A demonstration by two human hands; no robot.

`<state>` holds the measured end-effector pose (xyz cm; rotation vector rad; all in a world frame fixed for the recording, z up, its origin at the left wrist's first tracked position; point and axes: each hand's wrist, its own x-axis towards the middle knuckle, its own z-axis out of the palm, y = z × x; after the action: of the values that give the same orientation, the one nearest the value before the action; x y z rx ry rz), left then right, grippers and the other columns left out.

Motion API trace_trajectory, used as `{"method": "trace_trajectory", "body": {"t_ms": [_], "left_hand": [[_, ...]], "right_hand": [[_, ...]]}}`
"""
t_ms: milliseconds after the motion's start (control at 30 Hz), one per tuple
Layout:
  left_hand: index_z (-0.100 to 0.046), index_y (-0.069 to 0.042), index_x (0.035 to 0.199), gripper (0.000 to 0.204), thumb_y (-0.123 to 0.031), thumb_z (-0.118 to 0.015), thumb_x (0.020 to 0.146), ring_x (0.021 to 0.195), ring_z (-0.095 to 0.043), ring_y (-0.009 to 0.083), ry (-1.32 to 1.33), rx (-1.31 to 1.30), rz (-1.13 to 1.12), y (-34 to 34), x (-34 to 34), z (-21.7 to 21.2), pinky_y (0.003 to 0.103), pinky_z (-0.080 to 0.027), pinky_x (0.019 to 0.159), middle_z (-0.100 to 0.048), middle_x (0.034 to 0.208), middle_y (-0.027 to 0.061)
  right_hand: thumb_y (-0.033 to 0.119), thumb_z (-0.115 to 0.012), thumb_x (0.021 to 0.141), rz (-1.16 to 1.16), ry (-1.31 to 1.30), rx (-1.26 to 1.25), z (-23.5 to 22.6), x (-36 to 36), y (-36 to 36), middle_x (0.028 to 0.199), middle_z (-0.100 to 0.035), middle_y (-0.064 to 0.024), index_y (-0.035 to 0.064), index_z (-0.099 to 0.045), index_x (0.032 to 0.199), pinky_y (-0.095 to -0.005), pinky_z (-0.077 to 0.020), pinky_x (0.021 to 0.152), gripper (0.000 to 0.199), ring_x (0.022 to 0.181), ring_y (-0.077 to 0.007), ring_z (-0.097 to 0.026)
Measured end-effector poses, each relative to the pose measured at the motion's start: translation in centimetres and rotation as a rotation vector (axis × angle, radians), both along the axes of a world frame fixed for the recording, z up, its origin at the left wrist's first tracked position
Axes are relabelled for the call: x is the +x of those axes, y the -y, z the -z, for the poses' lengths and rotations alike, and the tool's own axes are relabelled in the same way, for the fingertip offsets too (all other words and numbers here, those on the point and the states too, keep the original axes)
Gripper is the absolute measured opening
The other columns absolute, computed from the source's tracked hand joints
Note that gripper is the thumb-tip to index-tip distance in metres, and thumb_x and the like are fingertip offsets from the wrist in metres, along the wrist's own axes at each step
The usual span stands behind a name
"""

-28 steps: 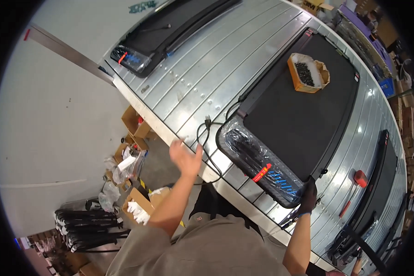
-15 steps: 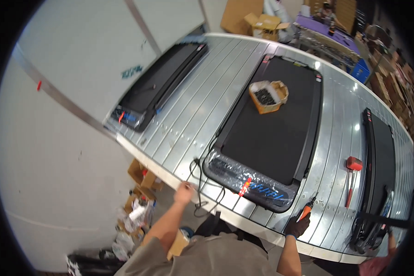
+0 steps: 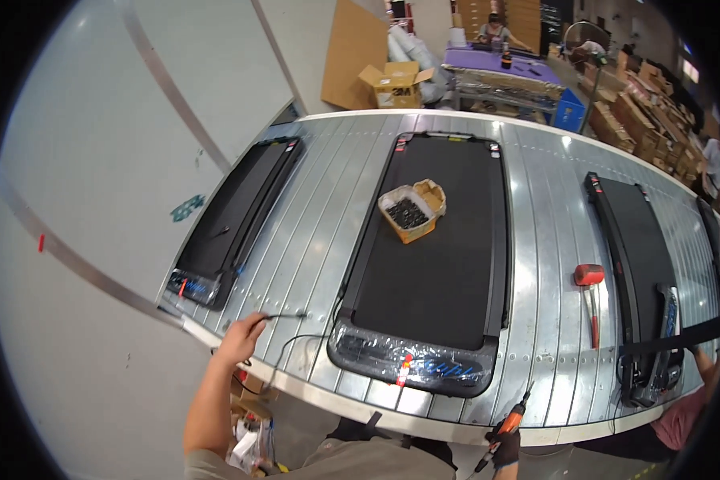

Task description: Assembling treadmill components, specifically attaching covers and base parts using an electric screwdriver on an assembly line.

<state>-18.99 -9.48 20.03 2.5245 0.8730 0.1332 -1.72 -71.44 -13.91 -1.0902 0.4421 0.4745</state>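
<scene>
My bare left hand is closed on a black power cord over the table's near edge, left of the middle treadmill. The cord loops from that treadmill's near left corner. Clear plastic film wraps the treadmill's near end, with a red tag on it. On its black belt stands an open carton of small black parts. My right hand, in a dark glove, grips an orange and black power screwdriver. Its tip points up and away, right of the treadmill's near end.
A ribbed metal table carries another treadmill at left and one at right. Between the middle and right ones lies a red mallet. Another person's arm reaches in at far right. Cartons stand behind.
My left hand has moved left and now pulls the cord out from the treadmill. My right hand still holds the screwdriver, nearer the table's edge. The view has tilted upward and turned.
</scene>
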Motion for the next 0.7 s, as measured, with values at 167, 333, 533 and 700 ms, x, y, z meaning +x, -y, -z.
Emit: {"method": "trace_trajectory", "body": {"t_ms": [167,333,533,700], "left_hand": [[-0.065,-0.011,0.129,0.032,-0.025,-0.056,0.101,0.104,-0.066,0.0402,0.251,0.065,0.57,5.5,19.5,2.2,0.047,-0.053,0.09,-0.07,0.114,0.0193],[-0.049,-0.011,0.148,0.063,-0.041,-0.064,0.095,0.135,-0.046,0.0369,0.103,0.119,0.866,14.5,36.0,10.4,0.047,-0.037,0.112,-0.053,0.142,0.0178],[-0.05,-0.007,0.144,0.062,-0.026,-0.066,0.088,0.131,-0.052,0.0369,-0.167,0.298,0.708,15.2,42.5,15.6,0.053,-0.025,0.12,-0.053,0.138,0.0217],[-0.062,-0.001,0.13,0.046,-0.011,-0.061,0.086,0.106,-0.068,0.0366,0.175,-0.373,1.017,16.7,39.2,16.8,0.046,-0.051,0.098,-0.068,0.118,0.0217]], "right_hand": [[0.004,-0.064,0.068,0.01,0.035,0.192,-3.0,-2.6,-0.3,0.083,-0.061,-0.0143,0.005,-0.052,0.11,-0.0404,-0.0529,0.061,0.044,0.069,-0.0275,-0.063],[0.012,-0.062,0.076,0.051,0.058,-0.138,-6.8,-8.2,0.1,0.071,-0.058,-0.0127,0.0056,-0.055,0.097,-0.0398,-0.0524,0.061,0.024,0.064,-0.0299,-0.06],[0.016,-0.067,0.081,0.247,0.151,-0.047,-8.6,-14.9,-1.4,0.073,-0.058,-0.0102,0.0091,-0.053,0.102,-0.0379,-0.0514,0.058,0.025,0.063,-0.0269,-0.058],[0.015,-0.067,0.082,0.299,0.095,-0.121,-11.2,-20.2,-4.7,0.074,-0.058,-0.0093,0.0091,-0.053,0.102,-0.0371,-0.0508,0.058,0.025,0.063,-0.0255,-0.058]]}}
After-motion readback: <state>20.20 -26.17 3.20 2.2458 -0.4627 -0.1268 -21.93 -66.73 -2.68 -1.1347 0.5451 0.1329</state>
